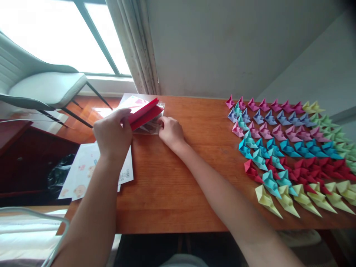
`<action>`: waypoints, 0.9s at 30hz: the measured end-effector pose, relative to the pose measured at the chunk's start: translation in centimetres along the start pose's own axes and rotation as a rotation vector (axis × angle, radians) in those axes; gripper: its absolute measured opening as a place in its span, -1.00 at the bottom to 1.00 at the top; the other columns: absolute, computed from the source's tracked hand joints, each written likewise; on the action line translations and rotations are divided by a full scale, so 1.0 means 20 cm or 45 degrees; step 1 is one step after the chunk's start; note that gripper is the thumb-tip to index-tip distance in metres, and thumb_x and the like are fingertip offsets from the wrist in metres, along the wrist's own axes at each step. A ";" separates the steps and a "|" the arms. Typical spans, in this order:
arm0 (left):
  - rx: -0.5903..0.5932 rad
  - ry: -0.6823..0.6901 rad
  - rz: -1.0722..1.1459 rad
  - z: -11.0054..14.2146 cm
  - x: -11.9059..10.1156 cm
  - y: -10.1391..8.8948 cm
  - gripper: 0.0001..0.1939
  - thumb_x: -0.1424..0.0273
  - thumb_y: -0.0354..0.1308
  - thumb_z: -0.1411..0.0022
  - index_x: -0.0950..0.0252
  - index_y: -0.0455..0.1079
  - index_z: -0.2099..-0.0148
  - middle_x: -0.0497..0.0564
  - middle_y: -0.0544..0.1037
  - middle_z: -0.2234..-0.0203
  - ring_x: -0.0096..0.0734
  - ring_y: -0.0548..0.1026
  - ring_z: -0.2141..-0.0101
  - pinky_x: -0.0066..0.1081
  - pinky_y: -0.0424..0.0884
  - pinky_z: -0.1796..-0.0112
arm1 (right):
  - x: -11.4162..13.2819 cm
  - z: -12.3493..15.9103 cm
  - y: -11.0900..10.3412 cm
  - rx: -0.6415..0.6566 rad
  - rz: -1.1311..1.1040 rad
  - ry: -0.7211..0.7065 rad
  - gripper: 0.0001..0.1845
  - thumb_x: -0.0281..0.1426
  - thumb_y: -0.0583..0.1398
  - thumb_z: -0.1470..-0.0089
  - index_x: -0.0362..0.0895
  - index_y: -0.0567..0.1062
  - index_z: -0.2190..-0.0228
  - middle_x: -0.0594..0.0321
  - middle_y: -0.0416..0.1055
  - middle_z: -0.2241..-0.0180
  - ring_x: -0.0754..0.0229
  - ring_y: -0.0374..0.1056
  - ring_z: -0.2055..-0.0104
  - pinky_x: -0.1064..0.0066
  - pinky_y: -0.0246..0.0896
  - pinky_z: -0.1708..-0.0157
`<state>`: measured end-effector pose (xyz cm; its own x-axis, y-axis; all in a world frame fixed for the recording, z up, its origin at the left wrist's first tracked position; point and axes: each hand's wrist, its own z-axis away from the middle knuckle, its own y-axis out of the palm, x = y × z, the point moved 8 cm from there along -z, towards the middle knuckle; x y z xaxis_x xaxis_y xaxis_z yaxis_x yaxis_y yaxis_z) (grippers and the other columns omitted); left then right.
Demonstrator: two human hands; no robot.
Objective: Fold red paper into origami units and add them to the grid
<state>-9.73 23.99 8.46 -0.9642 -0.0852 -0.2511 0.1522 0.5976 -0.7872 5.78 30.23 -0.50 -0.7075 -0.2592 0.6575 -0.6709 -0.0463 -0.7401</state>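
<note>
At the left end of the table, my left hand (112,129) is closed on red paper (146,115), which is bent lengthwise and tilted up to the right. Under it lies a clear plastic sleeve (151,128). My right hand (171,131) pinches the sleeve's right edge, thumb and fingers together. White sheets with cartoon prints (86,170) lie beneath my left forearm, partly over the table's edge. Far to the right, folded paper boats stand in rows, among them dark red ones (306,168), blue ones (289,148) and pale yellow ones (303,200).
The wooden table (167,193) runs along a grey wall (211,48). A pale chair (47,87) stands by the window at left, with a curtain (136,40) beside it. A black plastic bag (61,172) sits below the table's left side. A white cable (62,226) curves at lower left.
</note>
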 end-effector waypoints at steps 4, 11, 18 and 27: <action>0.008 -0.030 0.006 -0.01 0.01 -0.05 -0.69 0.43 0.09 -0.28 0.22 0.59 0.02 0.04 0.69 0.20 -0.23 0.63 0.24 -0.33 0.45 0.15 | -0.05 0.00 -0.04 -0.032 -0.049 0.086 -0.72 -0.54 0.15 -0.05 -0.08 0.58 0.23 0.17 0.60 0.21 0.08 0.49 0.13 0.34 0.34 0.09; 0.060 -0.036 0.012 0.00 -0.01 -0.03 -0.69 0.45 0.10 -0.27 0.21 0.59 0.02 0.02 0.69 0.19 -0.23 0.63 0.23 -0.33 0.46 0.14 | -0.14 -0.03 -0.11 -0.043 -0.144 0.219 -0.89 -0.42 0.21 -0.08 -0.10 0.57 0.36 0.10 0.61 0.21 0.03 0.50 0.10 0.26 0.33 0.04; 0.172 0.004 -0.006 0.03 -0.08 0.04 -0.67 0.46 0.06 -0.28 0.19 0.58 0.01 0.06 0.68 0.17 -0.22 0.61 0.20 -0.32 0.43 0.15 | -0.12 -0.02 0.04 0.069 -0.454 0.351 -0.77 -0.21 0.26 -0.05 -0.12 0.49 0.34 0.21 0.52 0.52 0.10 0.49 0.45 0.34 0.39 0.41; 0.375 0.182 -0.194 0.16 -0.22 0.11 -0.72 0.43 0.01 -0.33 0.19 0.50 0.02 0.10 0.66 0.22 -0.13 0.61 0.28 -0.34 0.27 0.40 | -0.10 -0.03 0.10 0.112 -0.863 0.479 -0.85 -0.38 0.20 0.06 -0.12 0.35 0.59 0.41 0.30 0.67 0.34 0.27 0.62 0.57 0.11 0.62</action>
<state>-4.47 23.11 6.02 -0.9981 -0.0310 -0.0534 0.0402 0.3296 -0.9433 5.81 31.25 -3.17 -0.1880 0.1968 0.9623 -0.9747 -0.1579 -0.1581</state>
